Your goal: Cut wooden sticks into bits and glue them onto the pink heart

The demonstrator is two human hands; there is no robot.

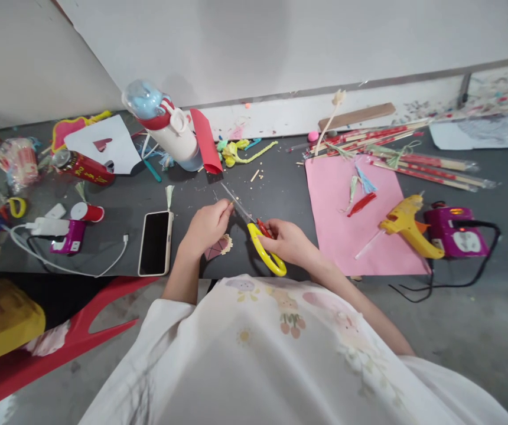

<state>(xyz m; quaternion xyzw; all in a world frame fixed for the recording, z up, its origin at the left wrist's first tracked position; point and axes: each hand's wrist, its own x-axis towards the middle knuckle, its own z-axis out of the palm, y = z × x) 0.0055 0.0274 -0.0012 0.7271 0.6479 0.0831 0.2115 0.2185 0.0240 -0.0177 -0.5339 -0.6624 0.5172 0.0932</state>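
My right hand [292, 241] is closed on a pair of scissors with a yellow handle [266, 252]. Their metal blades [238, 202] point up and left, reaching close to my left fingertips. A red piece [263, 228] shows at my right fingers; whether it belongs to the scissors I cannot tell. My left hand [208, 224] pinches something small at the blades, mostly covered by the fingers. Partly under that hand lies a small dark pink piece with a pale, bumpy edging [219, 247]. Short wooden bits [254, 175] are scattered on the table beyond the blades.
Left of me lie a phone [155, 243], a purple power block [68, 237], a red can [86, 168] and a water bottle [169, 133]. On the right are pink paper [331, 215] with tassels, a yellow glue gun [407, 224] and wrapped sticks [440, 171]. Someone's yellow clothing [10, 321] shows at left.
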